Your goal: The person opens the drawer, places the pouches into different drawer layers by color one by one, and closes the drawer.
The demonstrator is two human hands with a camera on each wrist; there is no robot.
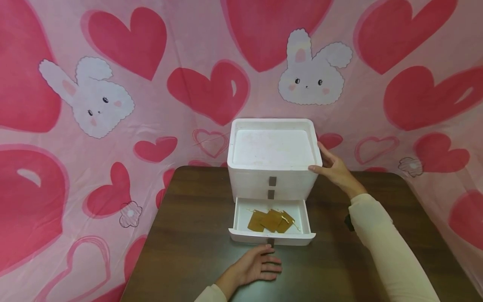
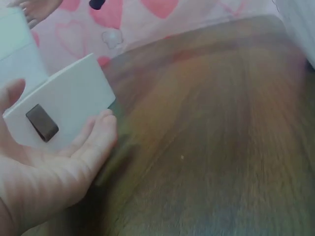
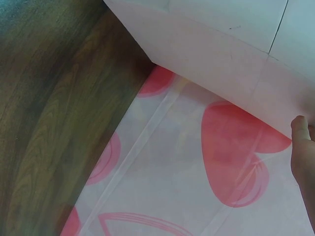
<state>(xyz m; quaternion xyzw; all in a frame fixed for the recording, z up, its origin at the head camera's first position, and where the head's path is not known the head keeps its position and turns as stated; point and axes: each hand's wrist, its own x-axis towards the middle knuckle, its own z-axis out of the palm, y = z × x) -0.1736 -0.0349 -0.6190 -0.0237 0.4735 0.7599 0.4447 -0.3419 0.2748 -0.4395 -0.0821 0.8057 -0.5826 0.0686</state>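
A white chest of drawers [image 1: 273,184] stands on the table, with its bottom drawer [image 1: 241,214] pulled out. Inside that drawer lie a few brown square pouches or cards [image 1: 272,220] with pale strings. My left hand [image 1: 256,265] is in front of the drawer, fingers extended and holding nothing. Its thumb is close to the dark pull tab [image 2: 42,123]; whether it touches cannot be told. At the chest's upper right corner, my right hand [image 1: 336,170] rests with the thumb at the front edge and the fingers along the side.
The dark wooden table [image 1: 188,218] extends to both sides of the chest. Behind it hangs a pink cloth [image 1: 203,37] with hearts and rabbit heads. Two more dark tabs [image 1: 272,181] mark the upper drawers, and the chest's top is a shallow rimmed tray [image 1: 271,147].
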